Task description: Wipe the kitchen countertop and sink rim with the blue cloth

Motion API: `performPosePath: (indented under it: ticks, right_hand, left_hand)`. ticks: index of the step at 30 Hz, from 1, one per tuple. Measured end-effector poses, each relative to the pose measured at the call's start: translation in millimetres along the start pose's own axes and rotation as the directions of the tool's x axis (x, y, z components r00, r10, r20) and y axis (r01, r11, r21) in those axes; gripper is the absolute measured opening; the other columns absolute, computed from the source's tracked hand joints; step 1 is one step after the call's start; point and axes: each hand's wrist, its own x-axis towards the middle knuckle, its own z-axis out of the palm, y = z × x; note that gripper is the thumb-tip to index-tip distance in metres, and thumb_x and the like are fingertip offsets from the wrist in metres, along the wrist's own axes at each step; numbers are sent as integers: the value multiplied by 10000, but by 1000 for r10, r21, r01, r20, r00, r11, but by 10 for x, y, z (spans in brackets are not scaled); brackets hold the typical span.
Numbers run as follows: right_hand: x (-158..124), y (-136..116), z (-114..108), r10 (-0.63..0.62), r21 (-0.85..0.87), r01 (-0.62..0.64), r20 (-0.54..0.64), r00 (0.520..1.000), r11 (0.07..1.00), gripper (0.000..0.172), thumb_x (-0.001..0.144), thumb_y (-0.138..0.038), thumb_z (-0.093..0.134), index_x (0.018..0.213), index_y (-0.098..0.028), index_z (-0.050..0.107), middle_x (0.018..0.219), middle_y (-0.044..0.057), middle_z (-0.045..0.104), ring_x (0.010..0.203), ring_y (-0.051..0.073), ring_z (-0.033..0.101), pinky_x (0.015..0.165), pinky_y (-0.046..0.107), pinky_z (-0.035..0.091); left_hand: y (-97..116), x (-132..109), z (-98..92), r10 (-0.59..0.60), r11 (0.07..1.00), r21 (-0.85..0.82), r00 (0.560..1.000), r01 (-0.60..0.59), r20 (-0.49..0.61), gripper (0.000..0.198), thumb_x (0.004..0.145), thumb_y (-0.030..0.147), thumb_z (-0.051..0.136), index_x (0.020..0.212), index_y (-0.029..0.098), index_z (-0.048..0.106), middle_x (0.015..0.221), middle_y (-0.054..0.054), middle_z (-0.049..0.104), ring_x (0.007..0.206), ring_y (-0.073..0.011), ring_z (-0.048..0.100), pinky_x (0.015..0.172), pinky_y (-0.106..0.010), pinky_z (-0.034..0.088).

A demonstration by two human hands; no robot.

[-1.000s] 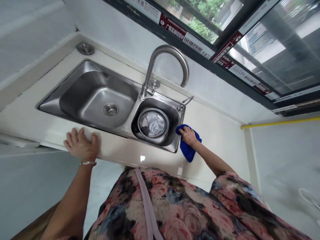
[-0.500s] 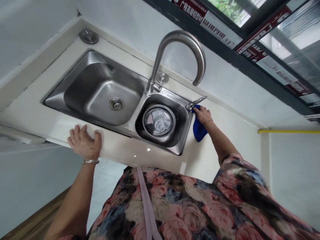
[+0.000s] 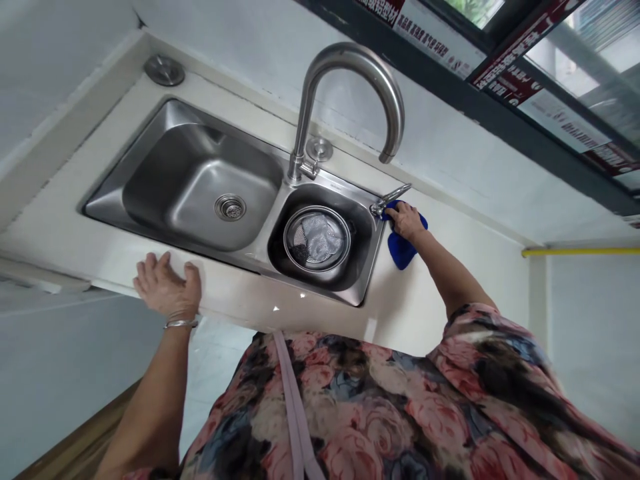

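Note:
My right hand (image 3: 407,222) presses a blue cloth (image 3: 401,250) onto the pale countertop (image 3: 440,267) at the sink's far right corner, beside a small metal tap lever (image 3: 389,199). Its fingers are closed on the cloth. My left hand (image 3: 167,288) lies flat with fingers spread on the counter's front edge, left of the steel double sink (image 3: 150,220), holding nothing. The small right basin holds a round metal strainer basket (image 3: 317,239). A tall curved faucet (image 3: 345,93) rises behind the basins.
The large left basin has a drain (image 3: 230,207) at its middle. A round metal cap (image 3: 164,69) sits on the counter's back left corner. A window with a dark frame (image 3: 500,100) runs behind the white wall. A yellow pipe (image 3: 580,251) is at right.
My right hand has slid the blue cloth from the sink's front right corner back along the counter to the small tap lever. My left hand has stayed on the counter edge.

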Motion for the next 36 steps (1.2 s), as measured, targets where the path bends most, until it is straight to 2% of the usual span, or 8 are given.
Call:
performPosePath:
  ticks: [10,22,27,29,31,33,34,36]
  right_hand:
    - [-575,-527,-59,25,15,-25,18,1000,1000,482,994,-193,495,1431,-229,696,1371,200,589,1199,359,473,975,455,353]
    - [-1344,-1021,126,1,142,10,-78,997,990,491,886,-284,614,1359,-205,721,1290,170,616,1151,338,500,954,420,371]
    - [-1548,-1166,283,128,298,-80,-147,981,951,395,876,-239,570,1234,-166,720,1166,169,687,1066,313,577,933,407,417]
    - [-1553,-1142,321,297,574,-143,-185,937,806,307,849,-250,572,1113,-186,716,1016,117,705,962,282,598,903,390,446]
    - [-1525,-1050,331,528,880,-129,-151,836,456,238,807,-322,612,1007,-220,691,878,44,685,868,249,597,850,360,480]
    - [-1492,-923,321,675,991,-47,-53,736,129,269,758,-427,654,953,-242,664,792,-13,654,788,217,583,769,327,501]
    - [-1481,-862,315,708,999,-19,-12,706,35,311,735,-473,666,945,-243,659,763,-32,644,748,202,574,725,313,504]
    - [-1482,-774,307,726,999,3,36,687,-53,390,710,-537,670,956,-235,668,729,-50,645,681,177,566,660,295,508]
  left_hand:
    - [-2,5,35,-15,999,-42,1000,16,10,655,962,478,624,1484,83,627,1670,-210,513,1615,-393,368,1334,-630,183]
    - [73,24,-2,-16,993,-113,1000,18,15,621,973,469,608,1462,87,640,1676,-225,497,1624,-399,343,1328,-646,163]
    - [97,21,-29,7,996,-89,1000,-6,17,670,978,496,577,1493,70,617,1676,-237,491,1625,-419,341,1327,-645,172]
    - [91,22,-28,8,996,-87,1000,-7,19,682,977,506,564,1496,66,611,1677,-245,485,1626,-423,336,1326,-654,166]
    - [81,25,-22,13,996,-84,1000,-12,16,701,971,529,550,1500,74,611,1680,-240,484,1627,-424,335,1329,-652,165]
    - [74,29,-17,23,997,-75,1000,-23,7,724,964,556,530,1501,79,614,1678,-235,490,1627,-426,341,1333,-646,175]
    - [75,32,-17,25,997,-70,1000,-25,3,733,960,566,522,1498,77,617,1672,-238,497,1625,-429,345,1332,-647,182]
    - [88,38,-23,20,998,-66,1000,-20,-3,744,956,574,508,1491,70,621,1662,-249,505,1622,-432,352,1330,-655,192]
